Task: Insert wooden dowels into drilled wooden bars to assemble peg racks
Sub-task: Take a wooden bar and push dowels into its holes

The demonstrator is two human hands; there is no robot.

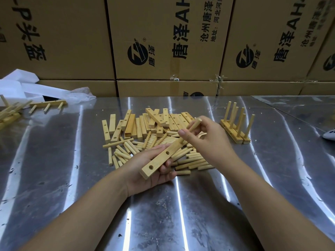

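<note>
While dowel (194,124) meets bar (160,159), pile (145,124), racks (233,132) beyond

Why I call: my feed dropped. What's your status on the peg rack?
Left hand holds drilled bar. Right hand pinches dowel at far hole; two holes empty. Nothing in the way.

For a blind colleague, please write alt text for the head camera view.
A person's left hand holds a drilled wooden bar while the right hand pinches a dowel set in its far end hole; two holes are empty. Behind them, loose bars and dowels lie piled on a metal table, with finished racks standing at the right.
</note>
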